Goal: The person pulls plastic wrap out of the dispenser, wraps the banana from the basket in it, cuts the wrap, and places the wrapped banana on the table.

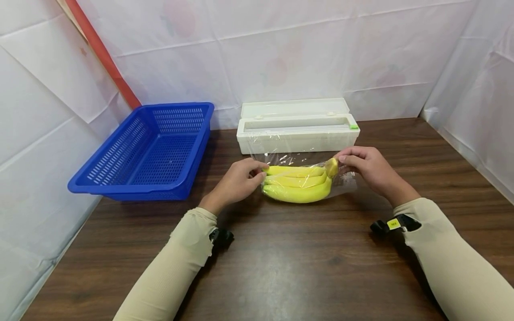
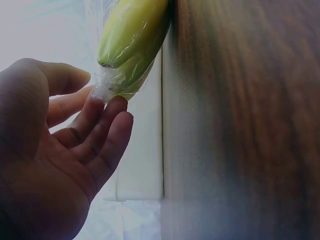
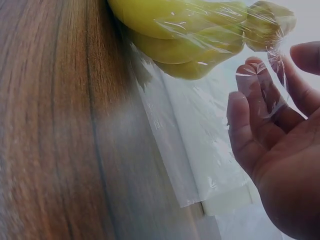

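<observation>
A bunch of yellow bananas (image 1: 299,187) lies on the table inside clear plastic wrap (image 3: 195,125), its stem towards the right. My left hand (image 1: 239,180) is at the greenish tips, where its fingertips touch the bunched wrap; a gap shows between thumb and fingers in the left wrist view. Beside the stem is my right hand (image 1: 371,171). Its fingers (image 3: 250,95) lie against the loose film, with the thumb a little apart from them in the right wrist view. A sheet of the film reaches back towards the white wrap dispenser box (image 1: 297,141).
The dispenser's lid (image 1: 295,107) stands raised at the back, and a green piece (image 1: 354,126) sits at the box's right end. A blue plastic basket (image 1: 182,189) stands on the left of the dark wooden table (image 1: 281,267). White sheeting (image 1: 281,53) hangs around the table.
</observation>
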### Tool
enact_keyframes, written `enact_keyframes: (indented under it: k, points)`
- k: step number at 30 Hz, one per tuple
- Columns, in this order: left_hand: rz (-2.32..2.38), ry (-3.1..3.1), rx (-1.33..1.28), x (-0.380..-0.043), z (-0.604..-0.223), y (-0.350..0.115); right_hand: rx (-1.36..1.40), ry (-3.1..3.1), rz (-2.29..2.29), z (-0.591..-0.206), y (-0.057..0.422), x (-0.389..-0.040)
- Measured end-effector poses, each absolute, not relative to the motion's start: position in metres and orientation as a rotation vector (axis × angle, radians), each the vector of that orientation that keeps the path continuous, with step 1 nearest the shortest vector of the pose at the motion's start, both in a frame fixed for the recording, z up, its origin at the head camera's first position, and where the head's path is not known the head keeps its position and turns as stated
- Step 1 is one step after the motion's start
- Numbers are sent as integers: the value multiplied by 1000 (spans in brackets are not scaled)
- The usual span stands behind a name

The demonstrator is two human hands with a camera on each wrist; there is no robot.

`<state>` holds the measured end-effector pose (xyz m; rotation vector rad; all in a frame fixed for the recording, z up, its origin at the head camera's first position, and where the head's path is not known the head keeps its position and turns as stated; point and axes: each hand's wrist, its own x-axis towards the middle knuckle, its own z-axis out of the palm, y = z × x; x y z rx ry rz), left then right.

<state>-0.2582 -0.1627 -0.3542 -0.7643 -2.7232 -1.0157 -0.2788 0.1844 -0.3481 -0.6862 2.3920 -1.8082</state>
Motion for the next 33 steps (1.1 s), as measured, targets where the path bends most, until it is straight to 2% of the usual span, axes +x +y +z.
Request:
enact_keyframes:
  k: [12, 24, 30, 33]
  points:
    - [-988, -2721, -693, -257, -351, -163, -533, 2487, -1861, -345, 188, -283]
    - [-905, -2705, -622, -261, -338, -164, -292, 2999, -1553, -354, 195, -305]
    - [-813, -2723, -697, -270, -318, -154, -133, 2922, -1634, -356, 198, -318]
    - [-741, -2777, -769, -277, -308, -146, -148, 2860, -1623, -360, 199, -324]
